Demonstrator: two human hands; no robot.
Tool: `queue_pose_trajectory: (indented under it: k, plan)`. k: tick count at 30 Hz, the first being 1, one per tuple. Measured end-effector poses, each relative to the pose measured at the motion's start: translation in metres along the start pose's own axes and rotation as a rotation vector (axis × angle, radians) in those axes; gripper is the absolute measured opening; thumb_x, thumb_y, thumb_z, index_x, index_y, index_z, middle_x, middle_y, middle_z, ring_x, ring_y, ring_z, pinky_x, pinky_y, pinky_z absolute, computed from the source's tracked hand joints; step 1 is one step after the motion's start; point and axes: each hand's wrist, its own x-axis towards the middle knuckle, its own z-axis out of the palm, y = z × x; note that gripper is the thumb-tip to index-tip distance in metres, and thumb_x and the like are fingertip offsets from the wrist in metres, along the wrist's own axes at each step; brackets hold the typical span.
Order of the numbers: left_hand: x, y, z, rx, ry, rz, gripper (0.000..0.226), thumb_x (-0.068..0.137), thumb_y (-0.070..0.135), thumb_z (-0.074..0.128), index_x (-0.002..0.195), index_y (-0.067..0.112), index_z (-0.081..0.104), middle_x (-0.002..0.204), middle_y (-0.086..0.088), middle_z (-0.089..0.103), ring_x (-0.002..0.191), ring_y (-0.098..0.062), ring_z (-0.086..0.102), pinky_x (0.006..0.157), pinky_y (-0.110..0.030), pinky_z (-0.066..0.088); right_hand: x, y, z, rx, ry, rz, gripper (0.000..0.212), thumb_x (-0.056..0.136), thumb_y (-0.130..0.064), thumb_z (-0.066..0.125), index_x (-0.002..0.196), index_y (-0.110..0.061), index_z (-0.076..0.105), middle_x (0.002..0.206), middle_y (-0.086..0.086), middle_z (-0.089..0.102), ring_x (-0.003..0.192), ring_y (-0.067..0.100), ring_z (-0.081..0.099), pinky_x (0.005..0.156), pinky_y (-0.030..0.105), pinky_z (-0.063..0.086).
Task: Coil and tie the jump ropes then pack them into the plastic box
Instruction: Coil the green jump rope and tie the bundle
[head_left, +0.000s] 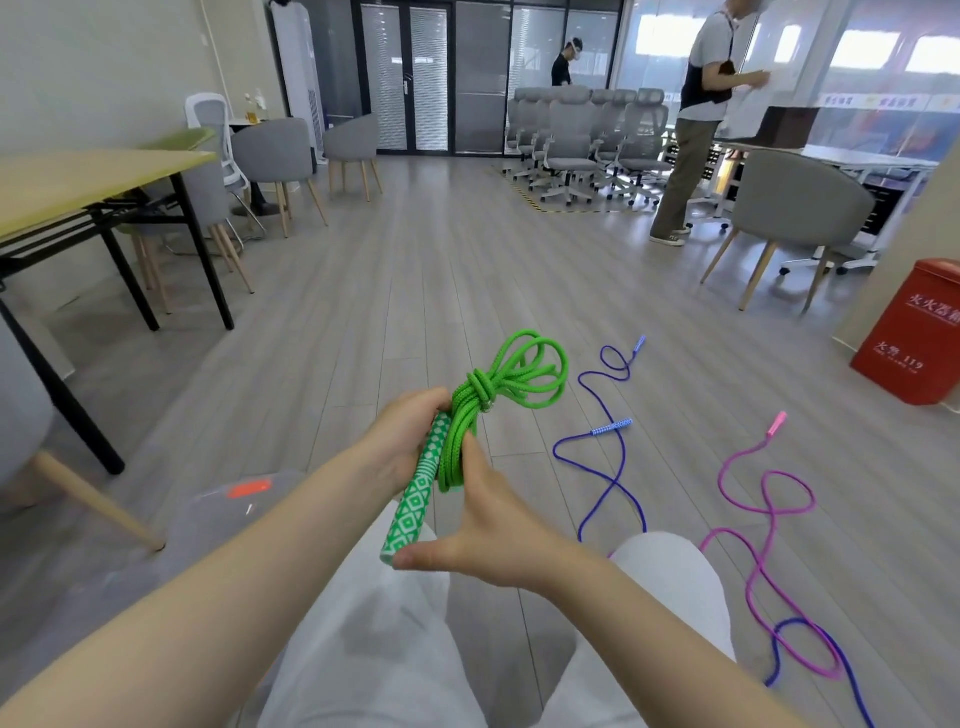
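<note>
At frame centre my left hand (410, 441) grips the coiled, knotted green jump rope (488, 410), right hand (483, 525) fingers spread against it; blue rope (613, 483), pink rope (763, 525) and the lower-left plastic box (228, 514) await.

The room is bright. Daylight comes in through the big windows (862, 49) at the back, and they glow white. The floor (415, 270) shines a little. Lines bend near the edges. The forearms at the bottom look blurry.

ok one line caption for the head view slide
Both hands hold the knotted green jump rope; blue and pink ropes lie uncoiled.
</note>
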Motion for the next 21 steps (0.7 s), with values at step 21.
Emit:
queue_pose_trajectory:
  k: [21]
  plan:
    - [0.008,0.01,-0.052,0.385,-0.306,-0.072,0.064,0.075,0.073,0.052,0.099,0.017,0.073,0.096,-0.001,0.073,0.09,-0.017,0.068,0.081,-0.033,0.05,-0.006,0.014,-0.047,0.405,-0.265,-0.034,0.062,0.079,-0.006,0.069,0.137,-0.008,0.048,0.134,0.007,0.06,0.122,0.012,0.057,0.1,0.027,0.046]
